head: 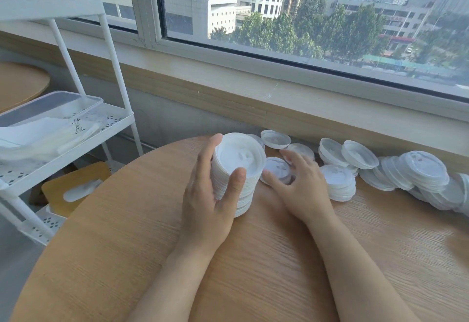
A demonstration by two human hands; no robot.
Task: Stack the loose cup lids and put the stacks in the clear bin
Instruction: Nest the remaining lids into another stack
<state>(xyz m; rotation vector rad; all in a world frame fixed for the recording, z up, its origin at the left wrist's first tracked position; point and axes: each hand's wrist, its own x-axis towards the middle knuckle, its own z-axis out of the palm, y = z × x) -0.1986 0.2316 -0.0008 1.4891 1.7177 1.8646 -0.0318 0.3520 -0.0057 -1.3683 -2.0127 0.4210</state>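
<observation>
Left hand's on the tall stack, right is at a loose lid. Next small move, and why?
Probably pinch the single lid with the right hand and seat it on the tall stack, which the left hand grips; the fingers already curl around that lid's rim.

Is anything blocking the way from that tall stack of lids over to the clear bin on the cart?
Nothing visible does. The left hand grips the tall stack on the table; the clear bin sits open-topped on the cart shelf, with open space between.
</observation>
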